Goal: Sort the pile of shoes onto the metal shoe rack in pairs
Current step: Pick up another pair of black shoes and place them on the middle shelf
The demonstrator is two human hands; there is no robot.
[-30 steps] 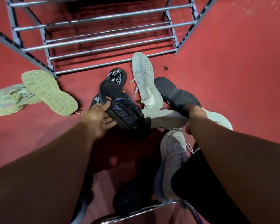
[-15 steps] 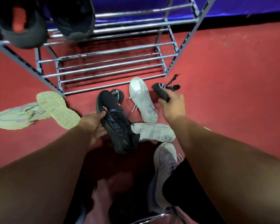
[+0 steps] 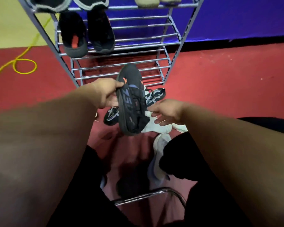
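Observation:
My left hand [image 3: 105,93] grips a black sneaker with orange marks [image 3: 131,104] by its side and holds it up, toe toward the metal shoe rack [image 3: 174,38]. My right hand [image 3: 164,113] is just right of that sneaker's heel, fingers spread and holding nothing. Behind the lifted sneaker, two black-and-white mesh shoes [image 3: 155,95] [image 3: 110,115] and white sneakers [image 3: 156,127] lie on the red floor. A pair of black shoes [image 3: 87,32] sits on the rack's middle shelf. On the top shelf are a black, grey-soled pair [image 3: 69,3] and beige shoes [image 3: 147,0].
A yellow cable [image 3: 23,66] loops on the floor left of the rack. A purple wall [image 3: 236,18] stands behind it. Below me are my own foot in a pale sneaker [image 3: 157,158] and a chrome chair bar [image 3: 146,195].
My left hand lifted the black sneaker off the floor toward the rack. My right hand let go of the black-and-white shoe and came in beside the sneaker. The view tilted up.

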